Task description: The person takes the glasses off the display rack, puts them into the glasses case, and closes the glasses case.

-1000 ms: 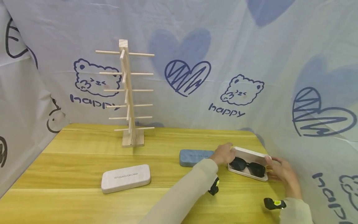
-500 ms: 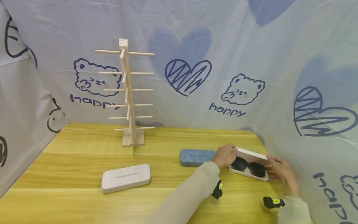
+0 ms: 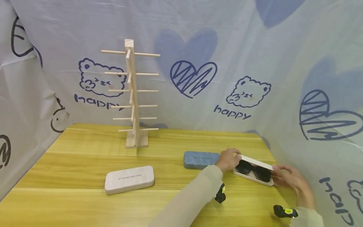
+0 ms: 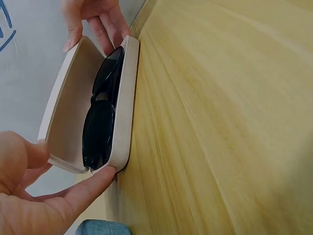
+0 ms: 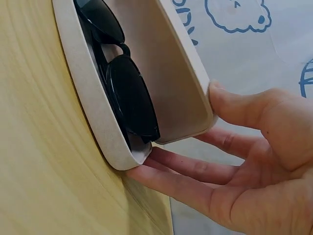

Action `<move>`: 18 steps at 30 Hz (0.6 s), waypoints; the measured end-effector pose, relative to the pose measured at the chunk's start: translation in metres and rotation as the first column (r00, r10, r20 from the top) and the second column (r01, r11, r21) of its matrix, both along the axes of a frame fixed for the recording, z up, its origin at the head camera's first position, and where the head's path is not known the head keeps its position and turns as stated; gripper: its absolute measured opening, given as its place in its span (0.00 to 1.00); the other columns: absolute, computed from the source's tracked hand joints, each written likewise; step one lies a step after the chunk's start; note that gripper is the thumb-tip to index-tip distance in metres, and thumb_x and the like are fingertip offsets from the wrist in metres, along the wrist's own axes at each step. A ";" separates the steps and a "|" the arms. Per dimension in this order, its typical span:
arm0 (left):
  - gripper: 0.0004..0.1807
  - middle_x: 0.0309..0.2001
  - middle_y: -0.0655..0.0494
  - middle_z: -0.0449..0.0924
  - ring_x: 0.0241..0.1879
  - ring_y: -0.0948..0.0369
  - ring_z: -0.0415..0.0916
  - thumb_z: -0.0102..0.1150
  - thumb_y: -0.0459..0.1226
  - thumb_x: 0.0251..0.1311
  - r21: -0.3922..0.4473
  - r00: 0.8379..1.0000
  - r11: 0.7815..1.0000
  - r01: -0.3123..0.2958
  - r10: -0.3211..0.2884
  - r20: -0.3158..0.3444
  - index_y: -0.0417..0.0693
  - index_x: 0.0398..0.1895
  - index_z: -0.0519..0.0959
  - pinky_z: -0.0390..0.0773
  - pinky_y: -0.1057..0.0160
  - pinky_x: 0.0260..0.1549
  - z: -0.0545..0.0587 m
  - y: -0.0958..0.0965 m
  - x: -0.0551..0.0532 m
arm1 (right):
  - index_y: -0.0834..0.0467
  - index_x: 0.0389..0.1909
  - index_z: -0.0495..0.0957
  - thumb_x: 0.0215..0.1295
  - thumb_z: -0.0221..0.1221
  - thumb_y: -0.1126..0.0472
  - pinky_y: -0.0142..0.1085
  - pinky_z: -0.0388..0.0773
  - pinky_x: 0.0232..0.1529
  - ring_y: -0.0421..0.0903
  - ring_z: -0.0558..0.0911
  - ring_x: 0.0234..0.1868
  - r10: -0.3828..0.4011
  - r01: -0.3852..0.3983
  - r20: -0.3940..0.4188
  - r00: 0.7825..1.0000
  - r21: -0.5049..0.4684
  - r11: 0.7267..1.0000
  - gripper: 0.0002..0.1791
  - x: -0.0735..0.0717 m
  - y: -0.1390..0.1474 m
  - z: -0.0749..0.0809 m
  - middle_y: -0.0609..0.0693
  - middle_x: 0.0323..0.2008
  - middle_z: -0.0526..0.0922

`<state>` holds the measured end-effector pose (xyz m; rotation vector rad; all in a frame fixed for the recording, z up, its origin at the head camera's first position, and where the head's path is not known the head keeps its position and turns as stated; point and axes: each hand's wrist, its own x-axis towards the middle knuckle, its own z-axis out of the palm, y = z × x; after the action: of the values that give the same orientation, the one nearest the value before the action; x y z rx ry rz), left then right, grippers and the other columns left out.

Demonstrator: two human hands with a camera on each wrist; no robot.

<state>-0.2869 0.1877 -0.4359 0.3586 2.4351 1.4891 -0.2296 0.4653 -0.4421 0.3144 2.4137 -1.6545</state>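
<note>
A pale glasses case (image 3: 256, 161) sits at the right of the table, its lid raised partway. Black sunglasses (image 3: 262, 174) lie folded inside, lenses toward the lid's opening. My left hand (image 3: 227, 160) holds the case's left end; in the left wrist view its thumb is on the lid's edge and a finger lies along the base (image 4: 128, 98). At the other end my right hand (image 3: 293, 179) grips the case. The right wrist view shows its thumb on the lid's rim (image 5: 198, 73) and its fingers at the end of the base.
A blue glasses case (image 3: 199, 160) lies closed just left of my left hand. Farther left is a closed white case (image 3: 129, 179) with lettering. A wooden stand (image 3: 136, 94) with several pegs rises at the back. Printed cloth (image 3: 193, 119) hangs behind and beside the table (image 3: 170, 205).
The lid of the pale case has tilted down toward the sunglasses, leaving a narrower opening. Both hands stay at its ends; the right hand has dropped slightly.
</note>
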 end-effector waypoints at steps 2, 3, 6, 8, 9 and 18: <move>0.14 0.29 0.48 0.86 0.16 0.62 0.67 0.55 0.41 0.77 -0.009 1.000 1.000 0.006 -0.006 0.000 0.53 0.59 0.82 0.70 0.65 0.23 0.000 0.000 0.000 | 0.69 0.50 0.74 0.77 0.58 0.55 0.43 0.89 0.46 0.44 0.89 0.40 -0.022 0.022 0.008 1.000 -0.007 1.000 0.18 0.002 -0.002 0.002 0.63 0.43 0.89; 0.14 0.28 0.50 0.85 0.16 0.62 0.67 0.55 0.41 0.77 -0.015 1.000 1.000 0.009 -0.009 -0.001 0.53 0.59 0.82 0.70 0.65 0.23 -0.001 0.000 0.000 | 0.69 0.50 0.75 0.77 0.58 0.56 0.43 0.89 0.46 0.44 0.89 0.39 -0.034 0.034 0.014 0.999 -0.013 0.999 0.17 0.002 -0.003 0.003 0.61 0.42 0.89; 0.13 0.27 0.54 0.82 0.17 0.63 0.67 0.56 0.40 0.76 -0.027 1.000 0.999 0.016 -0.017 -0.007 0.54 0.59 0.83 0.69 0.66 0.23 -0.001 -0.001 0.000 | 0.66 0.49 0.76 0.77 0.58 0.58 0.42 0.89 0.47 0.45 0.90 0.39 -0.052 0.052 0.027 0.998 -0.021 0.998 0.14 0.003 -0.004 0.005 0.55 0.40 0.88; 0.13 0.29 0.55 0.82 0.18 0.63 0.66 0.56 0.40 0.76 -0.021 1.000 1.000 0.020 -0.020 -0.004 0.54 0.59 0.83 0.69 0.66 0.23 0.000 -0.002 0.000 | 0.65 0.50 0.76 0.76 0.59 0.57 0.42 0.89 0.47 0.46 0.89 0.39 -0.060 0.061 0.034 0.998 -0.014 0.998 0.14 0.003 -0.004 0.005 0.53 0.39 0.88; 0.14 0.30 0.54 0.83 0.18 0.63 0.65 0.56 0.40 0.76 -0.018 1.000 1.000 0.025 -0.025 -0.002 0.54 0.59 0.82 0.68 0.66 0.22 0.000 -0.002 0.001 | 0.66 0.51 0.76 0.76 0.60 0.57 0.42 0.89 0.47 0.46 0.89 0.40 -0.064 0.065 0.035 0.997 -0.009 0.998 0.16 0.003 -0.004 0.005 0.52 0.39 0.88; 0.13 0.38 0.53 0.86 0.20 0.63 0.62 0.60 0.38 0.72 -0.009 1.000 1.000 0.019 -0.020 -0.011 0.54 0.57 0.84 0.66 0.67 0.25 0.002 -0.004 0.003 | 0.72 0.57 0.71 0.75 0.61 0.58 0.43 0.88 0.49 0.49 0.89 0.42 -0.038 0.037 0.046 0.998 0.017 0.999 0.22 0.003 -0.002 0.007 0.53 0.41 0.88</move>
<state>-0.2835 0.1834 -0.4338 0.3892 2.4390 1.4724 -0.2263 0.4637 -0.4349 0.3990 2.4026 -1.6252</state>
